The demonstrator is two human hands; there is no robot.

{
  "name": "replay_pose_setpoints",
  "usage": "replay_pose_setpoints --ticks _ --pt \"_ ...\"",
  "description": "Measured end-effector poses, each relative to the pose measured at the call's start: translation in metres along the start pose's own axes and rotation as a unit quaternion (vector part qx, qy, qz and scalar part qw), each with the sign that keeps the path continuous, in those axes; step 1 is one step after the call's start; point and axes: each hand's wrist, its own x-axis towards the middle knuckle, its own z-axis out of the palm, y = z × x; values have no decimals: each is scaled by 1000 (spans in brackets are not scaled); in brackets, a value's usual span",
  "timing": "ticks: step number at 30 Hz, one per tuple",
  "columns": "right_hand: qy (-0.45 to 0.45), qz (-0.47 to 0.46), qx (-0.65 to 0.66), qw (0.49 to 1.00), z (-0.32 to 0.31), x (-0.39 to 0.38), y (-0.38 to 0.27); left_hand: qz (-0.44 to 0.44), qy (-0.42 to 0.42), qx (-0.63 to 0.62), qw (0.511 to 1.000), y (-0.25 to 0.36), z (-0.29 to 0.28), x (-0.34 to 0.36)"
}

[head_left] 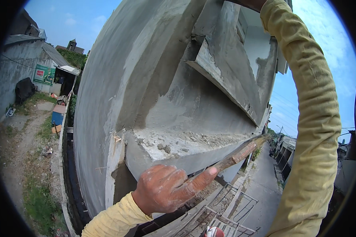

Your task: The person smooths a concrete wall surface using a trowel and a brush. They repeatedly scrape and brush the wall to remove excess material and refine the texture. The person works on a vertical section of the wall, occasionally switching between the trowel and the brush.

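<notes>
In the head view, had the left hand curled in a fist around the near end of a wooden strip, with the thumb laid along it. Held that strip aslant, just in front of the lip of a concrete ledge, with its far end toward the street. Had the right hand high at the top edge, mostly cut off; could not tell whether its fingers stood apart or closed on something. Faced a sharp lower edge on the slanted slab above the ledge, with a wedge of open room between the two. Had crumbs of mortar loose on the ledge top. Met the grey wall close on the left, leaving little room there. Found the widest space to the right, out over the street, with a metal frame well below. Spotted writing only on a green banner with a red patch, far left; could not make out its small lettering.
</notes>
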Motion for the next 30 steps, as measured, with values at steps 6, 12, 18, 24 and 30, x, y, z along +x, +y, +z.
replay_pose_setpoints --ticks 6,12,18,24,30 --pt "-111 -81 344 929 56 -8 22 -14 -3 24 1000 3 -5 0" --pt "-23 3 12 1000 64 7 -11 -30 -4 1 1000 7 -7 3" --pt "7 39 -140 989 30 14 -18 -17 3 35 999 5 -1 2" --pt "50 -32 16 998 5 -3 22 -14 5 15 1000 8 3 3" --pt "-13 -191 115 975 59 -4 52 -28 -5 40 999 6 -6 2"
